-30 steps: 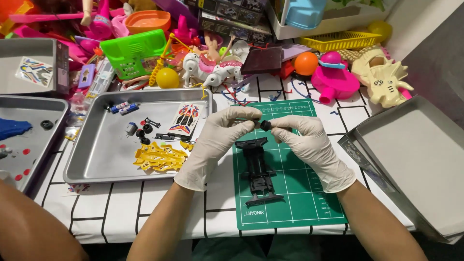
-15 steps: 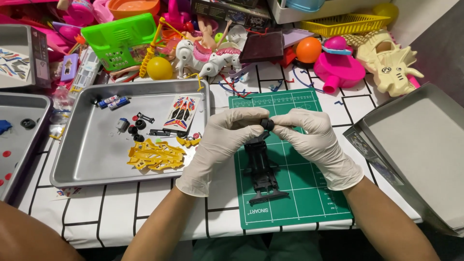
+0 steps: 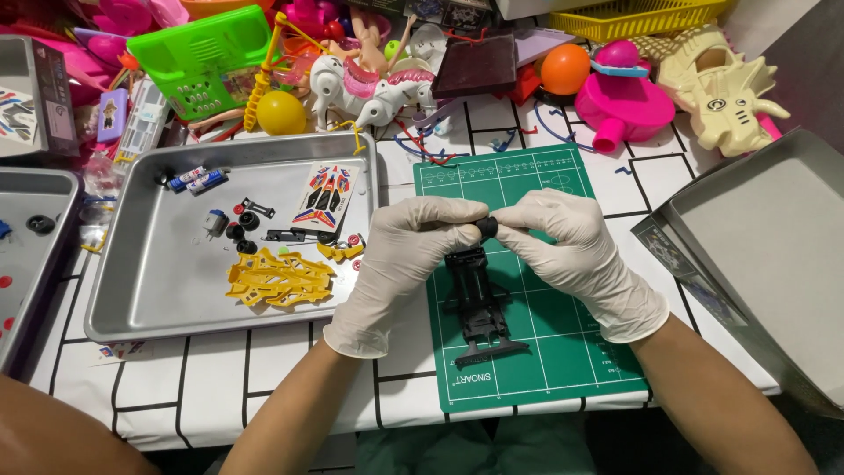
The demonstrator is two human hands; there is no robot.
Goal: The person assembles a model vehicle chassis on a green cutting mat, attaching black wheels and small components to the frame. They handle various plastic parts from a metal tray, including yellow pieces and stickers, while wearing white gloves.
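Black wheel (image 3: 486, 228) between gloved fingers (image 3: 457, 220)

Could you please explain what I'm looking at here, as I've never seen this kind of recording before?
There is no machine: a person wears a camera on the head, so the one picture looks down at their own gloved hands. The left hand and right hand meet over a green cutting mat and pinch a small black wheel between the fingertips. Below it on the mat lies a black toy car chassis. To the left, a metal tray holds yellow plastic parts, a sticker sheet and small black bits. Bright toys crowd the back of the table.
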